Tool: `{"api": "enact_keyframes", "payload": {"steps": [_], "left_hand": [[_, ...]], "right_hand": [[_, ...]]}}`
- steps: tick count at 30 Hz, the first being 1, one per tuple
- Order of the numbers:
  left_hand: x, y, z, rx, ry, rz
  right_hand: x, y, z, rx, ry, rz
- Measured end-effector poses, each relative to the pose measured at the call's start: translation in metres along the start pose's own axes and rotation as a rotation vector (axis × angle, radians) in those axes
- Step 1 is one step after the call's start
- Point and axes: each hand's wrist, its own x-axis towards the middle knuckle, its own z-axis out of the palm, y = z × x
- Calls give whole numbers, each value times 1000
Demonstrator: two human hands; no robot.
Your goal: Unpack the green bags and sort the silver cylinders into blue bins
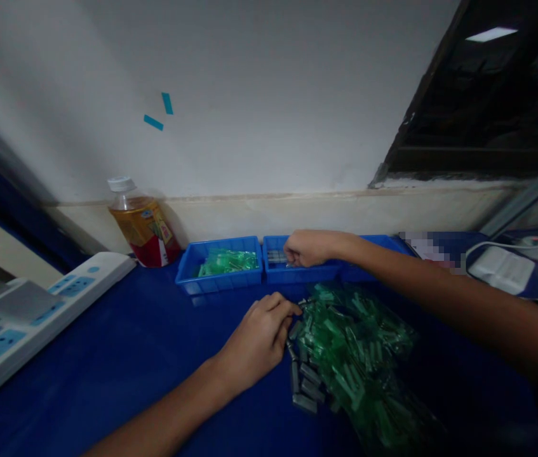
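My right hand (311,247) is over the middle blue bin (292,275), its fingers closed in a pinch. Whatever those fingers hold is hidden; small pale pieces (275,256) lie in the bin beneath. My left hand (266,327) is at the left edge of a heap of green plastic bags (340,343) with slim parts inside. Its fingers are bent together, the fingertips among loose grey metal pieces (310,374). I cannot make out what is between them. A second blue bin (221,283), to the left, contains green-wrapped parts (228,261).
A bottle of amber drink (145,222) stands against the wall. Along the left runs a white power strip (75,285) with a plugged-in adapter (16,301). Behind my right forearm is a third blue bin (385,241). A white charger with a cable (502,270) lies at the right.
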Motion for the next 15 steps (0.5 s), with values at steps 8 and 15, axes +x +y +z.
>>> {"api": "enact_keyframes", "payload": {"steps": [8,15], "left_hand": [[1,7,-7,-30,-49,11],[1,7,-15,-21,-93,13]], "right_hand": [[28,-11,7,-135,183,-79],[-26,-26,9,121,514,19]]}}
